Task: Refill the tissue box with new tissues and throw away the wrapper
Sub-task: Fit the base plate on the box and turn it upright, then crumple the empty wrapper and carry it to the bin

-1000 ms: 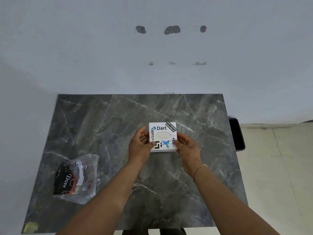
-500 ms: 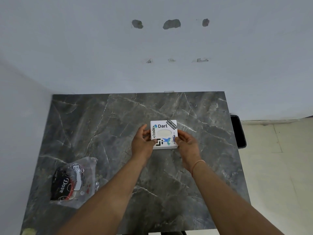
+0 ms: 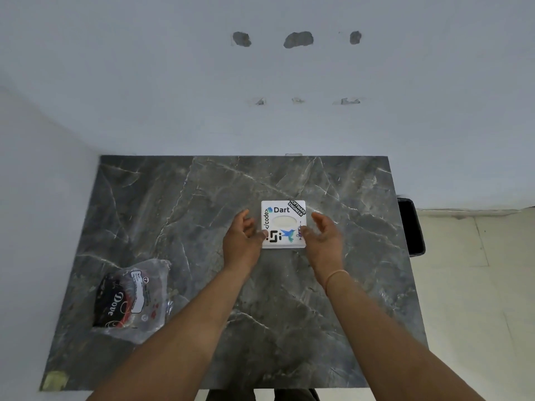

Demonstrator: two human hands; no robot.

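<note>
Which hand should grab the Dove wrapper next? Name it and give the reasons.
Left. The Dove wrapper lies at the table's near-left corner, on the left hand's side. The right hand sits beyond the tissue box and would have to cross over. Both hands are open and empty.

You have one white square tissue box [image 3: 283, 224] with stickers on its lid, and one oval opening in that lid. Stickers countable on the lid: six, though the small one at the right edge is partly hidden. One crumpled clear plastic wrapper [image 3: 133, 298] with black and red print. One dark grey marble-patterned table [image 3: 179, 204]. One black bin [image 3: 411, 225] beside the table's right edge. Two bare hands: your left hand [image 3: 242, 243] and your right hand [image 3: 323, 241]. One thin band on your right wrist. Three dark patches in the white wall [image 3: 115, 82], three smaller marks below them.
</note>
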